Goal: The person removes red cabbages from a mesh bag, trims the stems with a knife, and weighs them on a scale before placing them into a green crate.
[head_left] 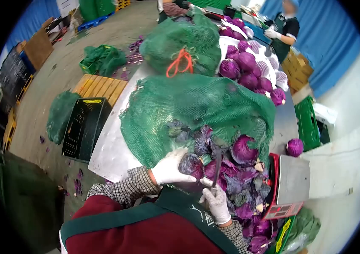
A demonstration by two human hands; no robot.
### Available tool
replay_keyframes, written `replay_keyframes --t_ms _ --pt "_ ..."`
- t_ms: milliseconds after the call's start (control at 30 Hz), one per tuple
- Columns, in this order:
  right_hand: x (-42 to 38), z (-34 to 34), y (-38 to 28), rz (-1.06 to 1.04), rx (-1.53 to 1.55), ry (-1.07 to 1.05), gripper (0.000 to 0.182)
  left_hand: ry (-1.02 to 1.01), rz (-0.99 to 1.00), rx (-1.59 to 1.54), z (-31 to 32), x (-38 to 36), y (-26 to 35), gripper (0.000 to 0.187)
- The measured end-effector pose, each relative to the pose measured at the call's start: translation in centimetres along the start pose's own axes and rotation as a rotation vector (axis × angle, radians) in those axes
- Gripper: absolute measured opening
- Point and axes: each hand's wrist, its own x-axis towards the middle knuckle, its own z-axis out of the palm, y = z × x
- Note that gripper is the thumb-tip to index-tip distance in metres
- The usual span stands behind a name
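Note:
My left hand (168, 168), in a white glove, is closed around the side of a red cabbage (191, 166) with dark outer leaves, close to my apron. Gripped in my gloved right hand (217, 205) is a knife (217, 168), its dark blade pointing up and away from me, just right of the cabbage. Loose purple leaves (241, 182) and pale stem pieces lie in a heap beside the knife. Another red cabbage (244, 149) sits just beyond them, on a green mesh sack (197, 106) spread over the metal table (112, 144).
A red-framed scale (292, 180) stands right of the leaves. Many red cabbages (247, 61) are piled at the far right, some in white foam nets. A full mesh sack (184, 42) lies ahead. A black crate (86, 127) is left. A person (285, 31) stands beyond the pile.

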Motion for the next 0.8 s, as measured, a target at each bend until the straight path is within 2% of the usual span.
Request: replay_keyframes --t_ms 33,67,133,233,300,433,667,800 --pt "-0.1 -0.2 0.4 -0.006 0.06 0.059 0.034 -0.015 0.027 0.036 0.2 -0.5 0.6 0.106" --pt "0.3 -1.0 1.6 -0.233 -0.215 0.025 0.031 0.002 0.071 0.06 0.5 -1.1 0.9 0.106" --pt "1.1 -2.5 3.7 -0.717 -0.811 0.177 0.027 0.052 0.166 0.059 0.7 -2.1 0.3 0.104" --pt "0.2 -1.4 4.5 -0.167 -0.38 0.157 0.024 0.085 0.328 0.047 0.7 -3.3 -1.4 0.104" --pt "0.2 -1.0 5.1 -0.252 -0.404 0.099 0.024 0.082 0.35 0.067 0.8 -3.3 -1.6 0.106" --pt "0.0 -1.2 3.7 -0.107 -0.611 0.01 0.029 0.087 0.333 0.036 1.0 -3.0 -1.6 0.107" --pt "2.6 -2.0 5.2 -0.263 -0.901 -0.054 0.016 0.102 0.341 0.044 1.1 -1.9 -1.6 0.105" --pt "4.9 -2.4 4.3 -0.187 -0.886 -0.154 0.016 0.153 0.355 0.001 1.7 -1.1 -2.3 0.103"
